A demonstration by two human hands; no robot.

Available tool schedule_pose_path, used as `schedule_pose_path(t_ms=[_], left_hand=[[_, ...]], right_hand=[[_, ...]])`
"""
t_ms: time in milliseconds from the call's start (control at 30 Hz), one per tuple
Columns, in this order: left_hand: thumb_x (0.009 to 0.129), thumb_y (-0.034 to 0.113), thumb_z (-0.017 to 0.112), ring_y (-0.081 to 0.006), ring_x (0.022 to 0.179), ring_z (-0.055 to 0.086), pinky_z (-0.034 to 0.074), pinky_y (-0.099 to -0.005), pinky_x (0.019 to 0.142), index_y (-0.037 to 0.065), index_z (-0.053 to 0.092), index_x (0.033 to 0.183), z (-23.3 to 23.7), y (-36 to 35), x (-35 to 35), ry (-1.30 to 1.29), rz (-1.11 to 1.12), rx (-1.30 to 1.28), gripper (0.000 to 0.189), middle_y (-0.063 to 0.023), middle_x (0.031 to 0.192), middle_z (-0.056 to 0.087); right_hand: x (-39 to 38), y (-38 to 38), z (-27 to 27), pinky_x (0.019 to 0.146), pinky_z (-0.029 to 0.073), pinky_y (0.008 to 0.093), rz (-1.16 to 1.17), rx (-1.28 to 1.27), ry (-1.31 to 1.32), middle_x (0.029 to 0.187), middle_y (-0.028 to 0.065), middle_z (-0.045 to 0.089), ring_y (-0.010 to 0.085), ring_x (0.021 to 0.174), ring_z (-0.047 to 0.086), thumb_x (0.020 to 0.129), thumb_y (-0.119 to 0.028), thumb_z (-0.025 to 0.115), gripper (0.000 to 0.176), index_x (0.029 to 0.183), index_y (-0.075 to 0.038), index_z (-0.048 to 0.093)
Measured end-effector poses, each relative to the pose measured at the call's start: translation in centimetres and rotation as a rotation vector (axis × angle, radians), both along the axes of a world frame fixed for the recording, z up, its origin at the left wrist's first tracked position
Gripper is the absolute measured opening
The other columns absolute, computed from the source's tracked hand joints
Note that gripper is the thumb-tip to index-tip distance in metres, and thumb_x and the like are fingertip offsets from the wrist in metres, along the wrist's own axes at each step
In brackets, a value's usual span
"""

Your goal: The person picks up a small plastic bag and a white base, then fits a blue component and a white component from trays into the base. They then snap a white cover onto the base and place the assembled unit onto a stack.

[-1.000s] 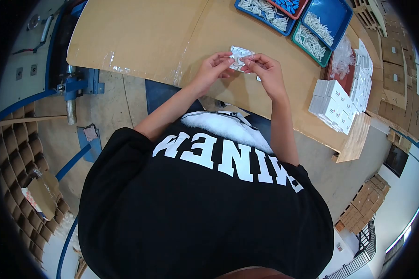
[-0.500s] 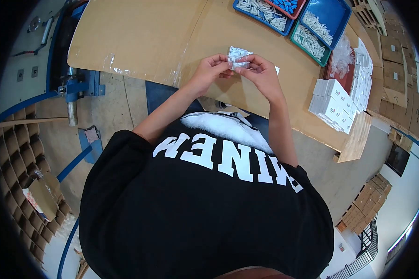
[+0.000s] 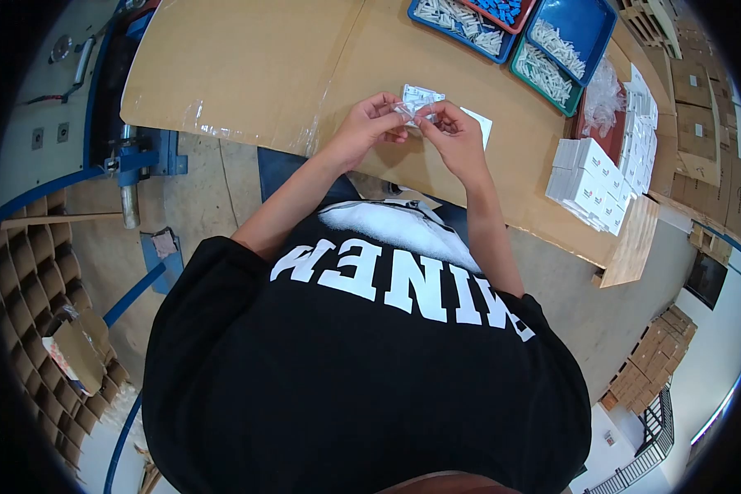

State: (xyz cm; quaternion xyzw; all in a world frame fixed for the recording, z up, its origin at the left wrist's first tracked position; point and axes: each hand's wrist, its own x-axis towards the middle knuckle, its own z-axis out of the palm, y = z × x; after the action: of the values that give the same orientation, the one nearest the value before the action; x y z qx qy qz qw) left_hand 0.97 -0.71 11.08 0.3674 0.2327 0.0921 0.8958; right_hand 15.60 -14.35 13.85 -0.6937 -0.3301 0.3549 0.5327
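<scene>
Between my two hands is a small clear plastic bag [image 3: 408, 110], pinched from both sides. My left hand [image 3: 373, 123] is closed on its left edge, thumb and fingertips together. My right hand [image 3: 454, 136] grips the right edge between thumb and forefinger. What the bag holds, if anything, is too small to make out. Just beyond my fingers a white open box [image 3: 422, 94] lies on the cardboard-covered table [image 3: 247, 74], partly hidden by the hands. A flat white card [image 3: 482, 125] lies beside my right hand.
At the back right stand a blue tray [image 3: 502, 58] and a green tray [image 3: 552, 100] of white pieces, with a red tray [image 3: 514, 28] of blue pieces. Folded white boxes [image 3: 591, 185] are stacked right, near crumpled clear plastic [image 3: 605, 103]. Blue machinery [image 3: 144, 156] stands left.
My right hand has shifted slightly left and its grip on the bag has changed, uncovering more of the white card. The white box stays almost where it was.
</scene>
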Motion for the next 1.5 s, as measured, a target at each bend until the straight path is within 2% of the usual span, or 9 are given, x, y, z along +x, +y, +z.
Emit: schedule_pose_path(t_ms=[333, 433, 600, 733, 800, 1167, 1367, 1433, 1500], left_hand=[[0.097, 0.017, 0.067, -0.0126, 0.088, 0.069, 0.056, -0.0267, 0.079, 0.005, 0.062, 0.104, 0.1, 0.2, -0.1, 0.003, -0.009, 0.094, 0.015, -0.0058, 0.098, 0.070], [0.098, 0.018, 0.065, -0.0131, 0.088, 0.069, 0.056, -0.0272, 0.079, 0.004, 0.063, 0.105, 0.8, 0.0, -0.2, 0.003, -0.005, 0.111, 0.015, -0.0054, 0.099, 0.071], [0.100, 0.020, 0.061, -0.0144, 0.089, 0.070, 0.055, -0.0286, 0.080, 0.004, 0.064, 0.105, 1.0, 0.2, -0.1, 0.055, -0.002, 0.131, 0.017, -0.0060, 0.101, 0.071], [0.099, 0.020, 0.062, -0.0143, 0.090, 0.070, 0.055, -0.0287, 0.079, 0.004, 0.064, 0.104, 1.1, 0.3, -0.1, 0.046, -0.006, 0.168, 0.016, -0.0062, 0.100, 0.071], [0.099, 0.020, 0.063, -0.0142, 0.090, 0.069, 0.055, -0.0293, 0.081, 0.005, 0.063, 0.105, 1.1, 0.3, 0.0, 0.033, -0.015, 0.174, 0.016, -0.0053, 0.099, 0.070], [0.098, 0.015, 0.065, -0.0133, 0.089, 0.068, 0.054, -0.0293, 0.082, 0.006, 0.061, 0.110, 2.3, 1.0, 0.4, 0.029, 0.010, 0.155, 0.016, -0.0042, 0.100, 0.068], [0.093, 0.010, 0.069, -0.0174, 0.100, 0.066, 0.053, -0.0290, 0.086, 0.003, 0.058, 0.123, 2.2, 1.3, 0.7, -0.055, -0.101, 0.359, 0.033, -0.0080, 0.114, 0.066], [0.084, 0.008, 0.075, -0.0215, 0.101, 0.066, 0.052, -0.0306, 0.085, 0.004, 0.053, 0.131, 4.3, 0.0, 1.0, -0.060, 0.102, 1.008, 0.052, -0.0097, 0.113, 0.066], [0.081, 0.010, 0.077, -0.0242, 0.103, 0.066, 0.052, -0.0324, 0.087, 0.005, 0.055, 0.130, 4.6, -0.4, 1.5, -0.060, 0.158, 1.109, 0.054, -0.0109, 0.114, 0.065]], right_hand=[[-0.3, 0.2, 0.1, 0.057, 0.040, 0.0183, -0.047, 0.088, 0.051, 0.075, -0.0045, 0.062, 0.0011, 0.066, 0.052, 0.089, -0.009, 0.076, 0.013, 0.099, -0.004, 0.069], [0.1, 0.0, 0.4, 0.065, 0.044, 0.0183, 0.022, -0.005, 0.009, 0.089, -0.0030, 0.066, 0.0020, 0.077, 0.058, 0.092, -0.003, 0.072, 0.013, 0.104, -0.003, 0.067], [-0.6, 0.4, 0.5, 0.055, 0.036, 0.0196, -0.060, 0.018, 0.021, 0.070, -0.0054, 0.058, 0.0015, 0.062, 0.047, 0.091, -0.013, 0.075, 0.012, 0.097, -0.004, 0.070], [-0.9, 0.6, 0.4, 0.056, 0.037, 0.0201, -0.114, 0.036, 0.050, 0.072, -0.0046, 0.060, 0.0019, 0.063, 0.049, 0.094, -0.016, 0.072, 0.013, 0.096, -0.003, 0.069], [-0.6, 0.4, 0.0, 0.063, 0.047, 0.0198, -0.062, 0.002, 0.034, 0.087, -0.0035, 0.067, 0.0017, 0.074, 0.057, 0.097, -0.020, 0.071, 0.015, 0.100, -0.006, 0.067], [-1.0, 0.8, 2.0, 0.062, 0.046, 0.0205, -0.084, 0.130, 0.099, 0.087, -0.0003, 0.066, 0.0048, 0.070, 0.057, 0.097, -0.011, 0.068, 0.010, 0.101, -0.001, 0.069], [-0.1, 0.4, 3.1, 0.063, 0.048, 0.0223, -0.100, 0.110, 0.168, 0.094, 0.0019, 0.066, 0.0075, 0.070, 0.058, 0.097, -0.007, 0.067, 0.012, 0.102, 0.001, 0.074], [-0.2, 0.4, 3.5, 0.065, 0.048, 0.0236, -0.079, 0.099, 0.135, 0.095, 0.0026, 0.067, 0.0080, 0.072, 0.058, 0.097, -0.007, 0.065, 0.013, 0.102, 0.001, 0.074], [-0.6, 0.4, 3.7, 0.068, 0.049, 0.0235, -0.061, 0.122, 0.116, 0.100, 0.0031, 0.066, 0.0089, 0.077, 0.059, 0.097, -0.008, 0.066, 0.015, 0.104, 0.002, 0.074]])
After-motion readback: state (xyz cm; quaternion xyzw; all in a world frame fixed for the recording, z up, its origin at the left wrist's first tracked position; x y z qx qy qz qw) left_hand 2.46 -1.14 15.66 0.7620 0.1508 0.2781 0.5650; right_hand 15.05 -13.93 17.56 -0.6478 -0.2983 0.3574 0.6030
